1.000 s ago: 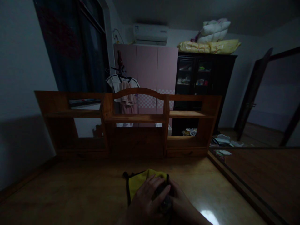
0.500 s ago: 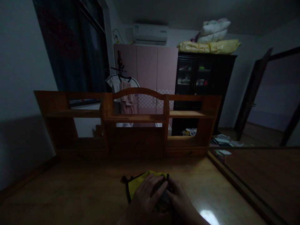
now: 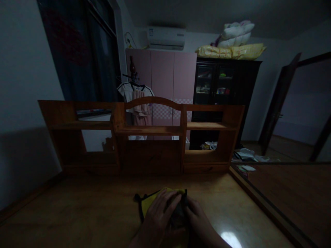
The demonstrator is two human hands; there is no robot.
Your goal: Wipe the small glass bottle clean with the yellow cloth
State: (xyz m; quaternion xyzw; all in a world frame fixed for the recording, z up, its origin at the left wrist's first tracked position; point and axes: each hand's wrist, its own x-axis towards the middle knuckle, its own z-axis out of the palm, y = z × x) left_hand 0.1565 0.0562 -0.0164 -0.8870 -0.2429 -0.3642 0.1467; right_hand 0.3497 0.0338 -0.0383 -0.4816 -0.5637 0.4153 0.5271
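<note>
A yellow cloth with black trim (image 3: 148, 204) lies on the wooden desk (image 3: 85, 213) near its front edge. My left hand (image 3: 158, 220) rests on top of the cloth, fingers curled over a dark bundled part of it. My right hand (image 3: 198, 222) presses against the same dark part from the right, its fingers closed on it. The two hands meet over the cloth's middle and hide most of it. The room is dim, so the dark part between my fingers is hard to make out.
A low wooden shelf unit (image 3: 144, 137) stands along the desk's back edge. Behind it are a pink wardrobe (image 3: 165, 79), hanging clothes (image 3: 137, 100), a dark cabinet (image 3: 222, 86) topped with bedding, and an air conditioner (image 3: 166, 37). Litter lies on the floor at right (image 3: 245, 156).
Both hands have shifted slightly forward over the cloth and drawn closer together. The cloth's left corner has bunched a little. The view has not moved.
</note>
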